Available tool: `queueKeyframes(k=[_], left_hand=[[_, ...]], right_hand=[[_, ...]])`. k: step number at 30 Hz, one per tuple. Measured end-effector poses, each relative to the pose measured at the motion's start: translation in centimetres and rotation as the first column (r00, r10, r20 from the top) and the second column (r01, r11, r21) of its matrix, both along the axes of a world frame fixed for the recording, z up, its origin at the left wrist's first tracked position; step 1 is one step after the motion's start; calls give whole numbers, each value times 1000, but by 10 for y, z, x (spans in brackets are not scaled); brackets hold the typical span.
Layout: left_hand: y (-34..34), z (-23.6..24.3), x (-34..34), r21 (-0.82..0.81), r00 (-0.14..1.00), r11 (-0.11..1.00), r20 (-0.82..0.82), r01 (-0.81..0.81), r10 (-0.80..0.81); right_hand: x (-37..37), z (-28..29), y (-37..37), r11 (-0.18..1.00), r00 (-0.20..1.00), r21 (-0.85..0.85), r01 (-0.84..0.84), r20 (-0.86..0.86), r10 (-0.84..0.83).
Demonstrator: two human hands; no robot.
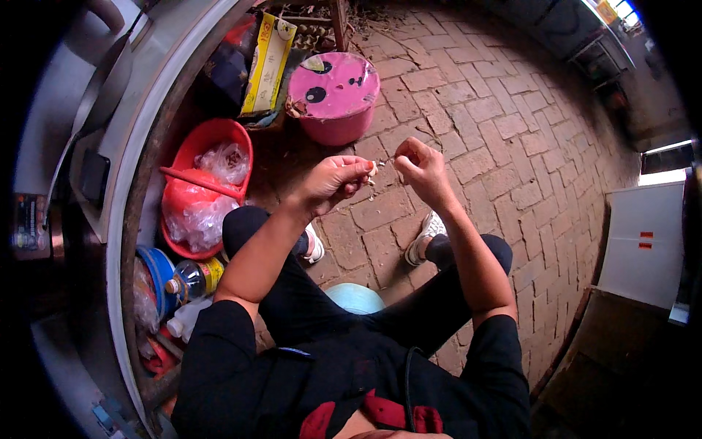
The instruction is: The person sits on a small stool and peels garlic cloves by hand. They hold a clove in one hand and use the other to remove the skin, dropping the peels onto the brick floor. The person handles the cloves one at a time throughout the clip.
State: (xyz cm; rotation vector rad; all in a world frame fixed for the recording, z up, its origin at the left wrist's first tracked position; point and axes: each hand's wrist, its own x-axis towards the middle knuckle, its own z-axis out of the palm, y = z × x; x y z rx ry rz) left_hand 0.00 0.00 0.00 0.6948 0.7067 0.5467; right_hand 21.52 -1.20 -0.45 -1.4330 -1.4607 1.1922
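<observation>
Both my hands are raised over the brick floor, in front of my knees. My left hand (333,181) is closed, with a small whitish piece that looks like a garlic clove (373,169) between thumb and fingertips. A short gap away, my right hand (425,170) is closed in a pinch beside it. Whatever the right fingertips hold, if anything, is too small to make out. Tiny pale flakes (371,196) lie on the bricks below the hands.
A round pink stool or tub (338,126) with a cartoon face stands ahead of my left hand. At left are a red basket (247,157) with plastic bags, a yellow-edged box (269,69) and a bottle (191,280). A light blue rounded seat (355,298) shows between my legs; a white cabinet (640,241) stands right.
</observation>
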Motion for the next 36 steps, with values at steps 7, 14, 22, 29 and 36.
queueKeyframes(k=[7, 14, 22, 29, 36], left_hand=[[-5, 5, 5, 139, 996, 989, -62, -59, 68], [-10, 2, 7, 528, 909, 843, -395, 105, 134], [-14, -1, 13, 620, 887, 780, -405, 88, 223], [-11, 4, 10, 364, 967, 931, -236, -6, 99], [-15, 6, 16, 390, 947, 915, -242, -105, 212]], right_hand=[[-11, 14, -13, 999, 998, 17, -29, -60, 30], [-14, 14, -15, 991, 991, -33, -130, -46, 128], [-19, 11, -16, 996, 997, 22, -81, 17, 80], [-12, 10, -9, 964, 898, -224, -140, -438, 28], [-16, 3, -13, 945, 803, -290, -151, -593, -54]])
